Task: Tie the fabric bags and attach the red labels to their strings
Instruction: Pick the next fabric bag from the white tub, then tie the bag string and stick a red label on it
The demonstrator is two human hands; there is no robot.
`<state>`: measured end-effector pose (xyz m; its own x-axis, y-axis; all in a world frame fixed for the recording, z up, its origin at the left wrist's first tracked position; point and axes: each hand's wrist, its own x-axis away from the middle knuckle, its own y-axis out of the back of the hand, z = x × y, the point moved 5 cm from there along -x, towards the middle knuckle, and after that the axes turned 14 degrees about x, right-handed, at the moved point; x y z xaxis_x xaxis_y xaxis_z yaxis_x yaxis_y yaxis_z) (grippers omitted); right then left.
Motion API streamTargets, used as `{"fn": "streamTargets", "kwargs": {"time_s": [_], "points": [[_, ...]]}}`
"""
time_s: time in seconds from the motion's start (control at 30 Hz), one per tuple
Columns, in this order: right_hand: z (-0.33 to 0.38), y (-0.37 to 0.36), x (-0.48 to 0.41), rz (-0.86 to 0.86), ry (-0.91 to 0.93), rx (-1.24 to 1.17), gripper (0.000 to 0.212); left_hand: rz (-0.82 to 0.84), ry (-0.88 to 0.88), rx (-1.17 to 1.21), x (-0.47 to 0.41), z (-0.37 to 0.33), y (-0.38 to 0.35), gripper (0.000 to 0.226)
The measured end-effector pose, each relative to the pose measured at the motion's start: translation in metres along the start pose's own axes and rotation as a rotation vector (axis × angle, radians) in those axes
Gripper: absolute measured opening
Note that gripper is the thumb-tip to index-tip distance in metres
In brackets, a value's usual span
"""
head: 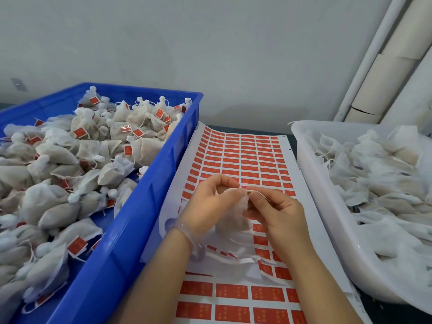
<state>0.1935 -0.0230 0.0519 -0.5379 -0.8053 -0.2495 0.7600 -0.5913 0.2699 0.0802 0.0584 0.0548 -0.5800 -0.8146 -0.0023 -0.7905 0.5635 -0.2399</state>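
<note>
Both my hands hold one small white fabric bag [233, 218] above the sheet of red labels [245, 157]. My left hand [210, 202] grips the bag's gathered neck. My right hand [278, 211] pinches its thin white string [259, 194] right at the neck. The bag's body hangs down between my palms and is partly hidden by them. A clear bangle sits on my left wrist.
A blue crate [140, 206] on the left holds several tied bags with red labels. A white tub [327, 206] on the right holds several loose white bags. Peeled white backing strips [233, 258] lie on the label sheet under my wrists. A wall and pale pipes stand behind.
</note>
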Motion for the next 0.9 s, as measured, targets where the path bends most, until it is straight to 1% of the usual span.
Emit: {"fn": "streamTargets", "kwargs": {"time_s": [0.07, 0.1, 0.17, 0.27, 0.4, 0.5, 0.63, 0.73, 0.8, 0.9], "points": [[0.002, -0.004, 0.001, 0.024, 0.011, -0.028, 0.014, 0.017, -0.052, -0.087, 0.0, -0.002, -0.003, 0.014], [0.001, -0.004, 0.001, 0.023, 0.01, -0.039, 0.016, 0.012, -0.07, -0.111, 0.0, -0.003, -0.004, 0.014], [0.001, -0.003, 0.001, -0.005, 0.004, -0.047, 0.018, -0.014, -0.081, -0.108, 0.0, -0.004, -0.004, 0.008], [-0.002, -0.002, 0.002, -0.04, -0.017, -0.022, 0.011, -0.061, -0.112, -0.078, -0.003, -0.003, 0.001, 0.018], [-0.002, -0.004, 0.003, -0.078, 0.008, 0.021, 0.012, -0.058, -0.141, -0.118, -0.002, -0.004, 0.001, 0.012], [-0.006, 0.0, 0.002, -0.147, -0.024, 0.03, 0.013, -0.069, -0.153, -0.185, -0.002, -0.006, 0.001, 0.014], [-0.013, 0.013, -0.001, -0.247, -0.128, 0.008, 0.019, -0.074, -0.14, -0.189, -0.001, -0.007, 0.003, 0.014], [-0.014, 0.02, -0.003, -0.307, -0.154, 0.002, 0.022, -0.045, -0.153, -0.184, 0.0, -0.008, 0.003, 0.013], [-0.015, 0.021, -0.002, -0.319, -0.16, -0.002, 0.023, -0.038, -0.137, -0.134, 0.0, -0.008, 0.004, 0.014], [-0.02, 0.019, -0.002, -0.294, -0.197, -0.013, 0.021, -0.039, -0.127, -0.103, 0.001, -0.005, 0.003, 0.016]]}}
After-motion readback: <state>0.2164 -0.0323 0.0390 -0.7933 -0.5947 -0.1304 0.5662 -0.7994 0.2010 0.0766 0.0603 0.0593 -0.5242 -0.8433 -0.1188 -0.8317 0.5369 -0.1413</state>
